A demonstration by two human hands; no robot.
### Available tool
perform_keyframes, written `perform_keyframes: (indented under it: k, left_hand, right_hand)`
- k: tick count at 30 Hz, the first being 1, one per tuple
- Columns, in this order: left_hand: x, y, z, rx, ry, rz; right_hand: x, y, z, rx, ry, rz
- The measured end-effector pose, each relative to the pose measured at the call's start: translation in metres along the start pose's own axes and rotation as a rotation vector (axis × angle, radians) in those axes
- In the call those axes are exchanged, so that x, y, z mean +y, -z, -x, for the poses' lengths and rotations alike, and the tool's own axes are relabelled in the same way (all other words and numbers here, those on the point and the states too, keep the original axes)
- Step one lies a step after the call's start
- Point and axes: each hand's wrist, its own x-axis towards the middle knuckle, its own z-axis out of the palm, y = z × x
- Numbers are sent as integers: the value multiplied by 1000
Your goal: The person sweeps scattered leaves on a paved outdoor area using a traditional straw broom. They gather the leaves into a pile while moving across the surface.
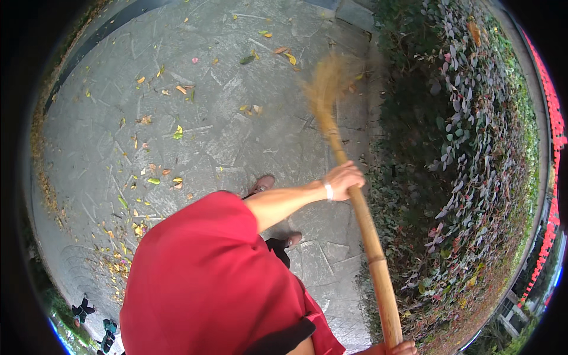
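A bamboo-handled broom slants down from the lower right, its straw head blurred by motion over the paving beside the hedge. My left hand, with a white band at the wrist, grips the handle a little above the straw. Further up the pole, at the bottom edge of the picture, my right hand is closed around it and partly cut off. Several yellow and brown fallen leaves lie on the stone paving to the left of the straw head.
A clipped hedge with purple and green leaves runs along the right, behind a stone kerb. Denser leaf litter covers the paving at left. Two people are far off at lower left. My shoes stand on the paving.
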Motion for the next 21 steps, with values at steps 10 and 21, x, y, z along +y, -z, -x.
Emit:
perform_keyframes:
  k: [10, 21]
  left_hand:
    - [36, 152, 122, -249, 140, -273]
    - [-12, 22, -128, -195, -237, -75]
  right_hand:
    - [31, 54, -12, 401, -414, -222]
    - [23, -28, 2, 339, 62, 205]
